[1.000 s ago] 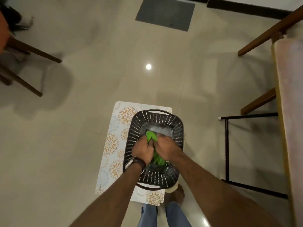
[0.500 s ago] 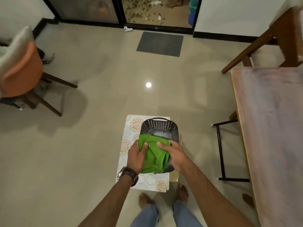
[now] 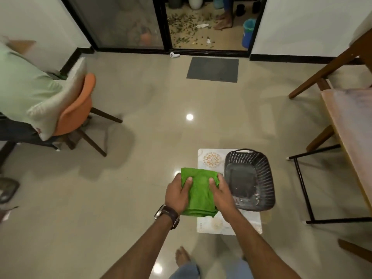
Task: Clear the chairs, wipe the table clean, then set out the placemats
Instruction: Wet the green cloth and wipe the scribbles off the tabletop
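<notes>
Far off to the left of the hands an orange chair stands with someone in a pale green shirt seated in it. The left hand, a watch on its wrist, grips the left edge of a folded green cloth, thumb on top. The right hand clasps the opposite edge likewise. Just right of the hands a black basket sits on patterned placemats on the floor. Farther right is the wooden table.
</notes>
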